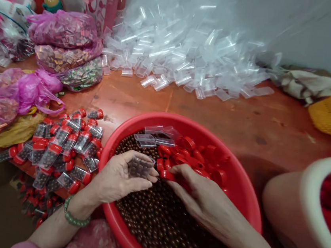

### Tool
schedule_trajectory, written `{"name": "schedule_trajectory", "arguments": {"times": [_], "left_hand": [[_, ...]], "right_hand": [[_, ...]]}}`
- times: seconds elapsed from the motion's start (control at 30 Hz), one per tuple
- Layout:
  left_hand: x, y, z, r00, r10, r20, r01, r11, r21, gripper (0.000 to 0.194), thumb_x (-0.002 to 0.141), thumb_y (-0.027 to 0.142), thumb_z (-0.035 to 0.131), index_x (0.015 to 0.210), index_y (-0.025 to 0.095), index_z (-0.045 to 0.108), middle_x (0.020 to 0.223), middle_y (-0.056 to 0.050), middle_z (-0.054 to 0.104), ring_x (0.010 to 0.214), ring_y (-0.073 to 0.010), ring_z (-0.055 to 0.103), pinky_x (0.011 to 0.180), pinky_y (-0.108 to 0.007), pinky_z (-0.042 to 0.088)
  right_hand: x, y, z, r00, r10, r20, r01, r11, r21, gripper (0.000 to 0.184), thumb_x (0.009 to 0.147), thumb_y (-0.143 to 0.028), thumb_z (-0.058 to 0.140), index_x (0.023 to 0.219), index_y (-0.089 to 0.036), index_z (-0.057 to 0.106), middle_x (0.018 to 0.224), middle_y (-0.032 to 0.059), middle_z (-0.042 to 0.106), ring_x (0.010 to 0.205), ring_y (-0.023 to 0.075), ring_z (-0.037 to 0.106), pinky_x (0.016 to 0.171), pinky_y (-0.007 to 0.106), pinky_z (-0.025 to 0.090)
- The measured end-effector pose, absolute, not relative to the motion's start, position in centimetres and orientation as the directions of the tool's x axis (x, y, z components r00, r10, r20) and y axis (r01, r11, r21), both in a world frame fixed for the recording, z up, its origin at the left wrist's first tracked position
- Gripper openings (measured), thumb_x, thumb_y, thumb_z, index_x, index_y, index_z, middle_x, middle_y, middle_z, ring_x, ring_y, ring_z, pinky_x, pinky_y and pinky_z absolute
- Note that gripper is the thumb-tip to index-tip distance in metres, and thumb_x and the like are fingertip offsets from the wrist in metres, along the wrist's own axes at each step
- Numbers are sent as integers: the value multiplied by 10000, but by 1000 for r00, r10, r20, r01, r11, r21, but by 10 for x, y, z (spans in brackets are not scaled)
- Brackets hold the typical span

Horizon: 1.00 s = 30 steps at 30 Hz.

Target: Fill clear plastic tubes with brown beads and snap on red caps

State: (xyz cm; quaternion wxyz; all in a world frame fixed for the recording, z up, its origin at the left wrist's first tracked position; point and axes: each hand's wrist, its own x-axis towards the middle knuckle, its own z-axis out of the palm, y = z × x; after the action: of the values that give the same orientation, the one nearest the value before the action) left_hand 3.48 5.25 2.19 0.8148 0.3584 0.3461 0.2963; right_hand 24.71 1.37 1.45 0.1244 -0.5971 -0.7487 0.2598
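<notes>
My left hand (123, 177) holds a clear plastic tube (141, 166) with dark beads inside, its fingers wrapped round it. Close to the tube's open end, my right hand (196, 191) pinches a red cap (166, 175) between thumb and fingers. Both hands are over a red basin (189, 122). Glossy brown beads (154, 222) fill much of the basin. Loose red caps (192, 153) lie in its far right part, and several empty clear tubes (145, 139) rest on the beads at the far side.
Filled, red-capped tubes (61, 148) are piled left of the basin, some lower down in a box. Clear tubes (187, 59) heap along the wall. Pink bags (65, 29) stand at the back left. A white bucket (289, 194) and a yellow basket (330, 119) are on the right.
</notes>
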Motion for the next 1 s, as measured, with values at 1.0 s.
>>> {"name": "schedule_trajectory", "arguments": {"times": [1.0], "left_hand": [[38,55,22,312,904,-292,-100,337,936,181,781,236,656,908,164,551,851,-5,640,785,-115,591,800,-272,467]], "right_hand": [[217,8,44,-322,813,486,738,537,-409,189,859,-162,644,1030,-240,623,926,72,767,807,208,740,778,309,612]]}}
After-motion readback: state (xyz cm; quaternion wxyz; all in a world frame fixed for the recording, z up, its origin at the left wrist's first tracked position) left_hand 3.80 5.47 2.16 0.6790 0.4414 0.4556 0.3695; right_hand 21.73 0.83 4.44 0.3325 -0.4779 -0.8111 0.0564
